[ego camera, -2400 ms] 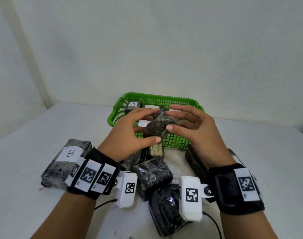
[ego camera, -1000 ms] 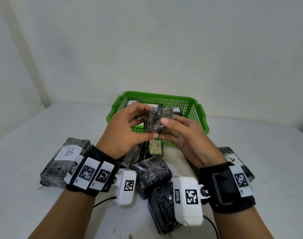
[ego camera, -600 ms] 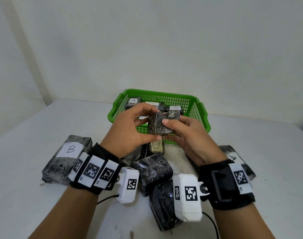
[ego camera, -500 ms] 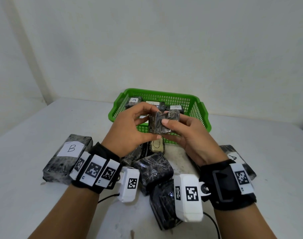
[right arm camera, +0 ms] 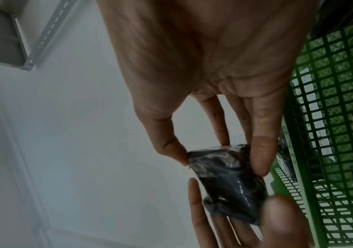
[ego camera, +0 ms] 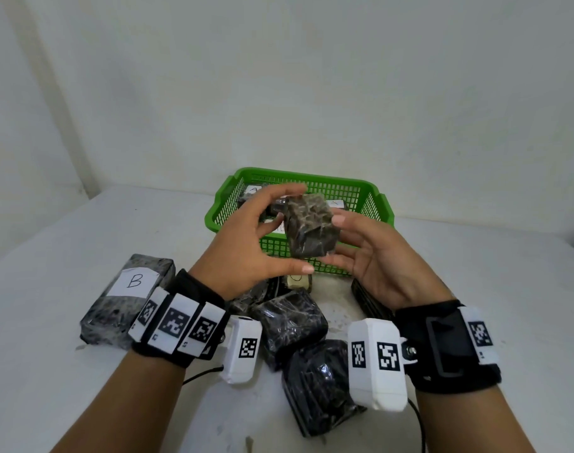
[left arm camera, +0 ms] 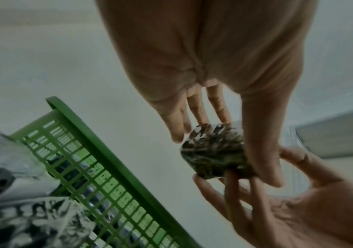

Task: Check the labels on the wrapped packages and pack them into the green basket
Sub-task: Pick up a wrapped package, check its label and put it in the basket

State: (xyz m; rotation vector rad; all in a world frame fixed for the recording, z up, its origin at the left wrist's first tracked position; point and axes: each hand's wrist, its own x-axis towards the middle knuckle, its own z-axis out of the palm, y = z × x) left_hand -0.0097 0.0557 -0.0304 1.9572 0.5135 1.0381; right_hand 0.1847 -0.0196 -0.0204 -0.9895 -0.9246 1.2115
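Head view shows both hands raised above the table (ego camera: 67, 243) with one small wrapped package (ego camera: 310, 225) held between them, in front of the near wall of the green basket (ego camera: 378, 204). The left hand (ego camera: 246, 250) has its thumb under the package's lower left corner and its fingers curved over the top, so its grip is closed on the package; the left wrist view shows the same, the thumb (left arm camera: 262, 151) lying along one side and the fingers (left arm camera: 197, 107) reaching over the far edge. The right hand (ego camera: 377, 259) cups the package from the right and below, palm up; in the right wrist view its thumb and fingers (right arm camera: 260, 142) pinch the dark crinkled wrap (right arm camera: 228, 181), so that grip is closed on the package too. No label shows on the faces of the package turned to the cameras. Beyond the hands, the basket holds several wrapped packages with white labels; one label reads A (ego camera: 253, 189). Below and left of the left hand lies a longer package labelled B (ego camera: 132, 282). Directly beneath the hands sit more dark wrapped packages (ego camera: 289, 322), and a small one with a pale label (ego camera: 298, 281) lies just beside the basket's near wall. Another package (ego camera: 367, 295) lies under the right wrist, mostly hidden.
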